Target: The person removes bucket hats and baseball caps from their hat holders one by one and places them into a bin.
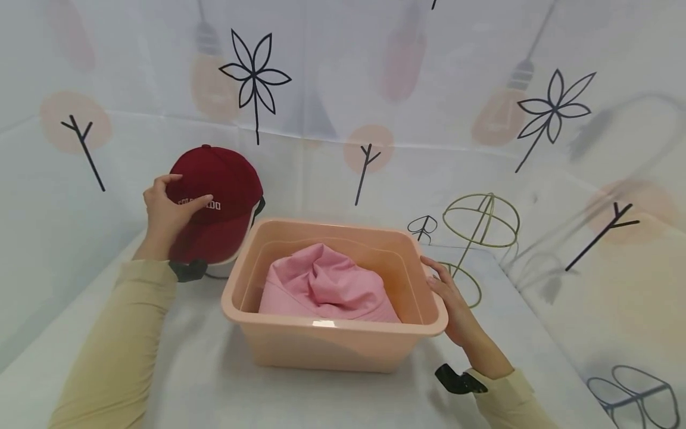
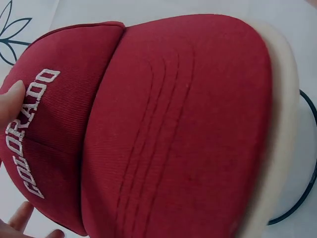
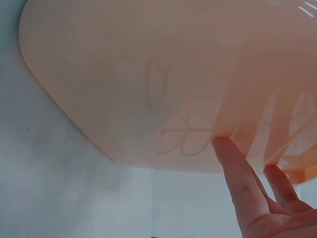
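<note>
A dark red baseball cap (image 1: 230, 176) with white COLORADO lettering is at the left, over a cream brim-like edge (image 2: 282, 109) and a dark wire ring (image 2: 304, 198). My left hand (image 1: 165, 211) spans its crown, thumb over the lettering and fingers spread at the crown's far side. A peach plastic basin (image 1: 332, 345) stands in the middle with a crumpled piece of pink fabric (image 1: 327, 286) inside. At the basin's right end is my right hand (image 1: 452, 304), its extended fingers touching the outer wall and rim.
A green wire hat stand (image 1: 474, 238) with a domed top and ring base stands behind my right hand. The white table (image 1: 257, 405) meets a printed cloth backdrop (image 1: 332, 89) behind and at both sides.
</note>
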`<act>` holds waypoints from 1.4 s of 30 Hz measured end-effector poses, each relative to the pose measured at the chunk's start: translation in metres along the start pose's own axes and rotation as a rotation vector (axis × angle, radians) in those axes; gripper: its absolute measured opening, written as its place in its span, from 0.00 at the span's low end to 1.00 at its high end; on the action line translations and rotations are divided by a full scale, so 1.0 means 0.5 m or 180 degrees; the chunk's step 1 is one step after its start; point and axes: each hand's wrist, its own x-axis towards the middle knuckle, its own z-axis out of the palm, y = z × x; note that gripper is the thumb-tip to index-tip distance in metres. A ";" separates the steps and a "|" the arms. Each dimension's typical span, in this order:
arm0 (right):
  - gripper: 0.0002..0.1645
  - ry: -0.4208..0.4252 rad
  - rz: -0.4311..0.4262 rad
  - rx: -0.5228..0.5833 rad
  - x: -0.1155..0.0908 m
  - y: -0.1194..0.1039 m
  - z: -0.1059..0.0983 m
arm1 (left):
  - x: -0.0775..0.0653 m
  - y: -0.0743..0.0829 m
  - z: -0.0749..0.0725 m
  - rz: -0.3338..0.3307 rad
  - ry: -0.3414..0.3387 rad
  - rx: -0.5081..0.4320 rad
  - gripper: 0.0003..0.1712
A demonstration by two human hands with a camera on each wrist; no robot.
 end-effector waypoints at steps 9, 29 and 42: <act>0.27 0.0042 0.0010 -0.0016 -0.002 -0.004 0.000 | 0.005 -0.003 0.008 0.0062 -0.0005 -0.0205 0.36; 0.27 0.0096 0.0032 0.0014 -0.005 0.000 0.003 | 0.023 0.004 -0.027 -0.0145 -0.0337 -0.0220 0.57; 0.28 0.0102 0.0025 0.0021 -0.001 -0.002 0.009 | 0.048 0.000 -0.051 -0.0587 -0.0949 -0.0747 0.57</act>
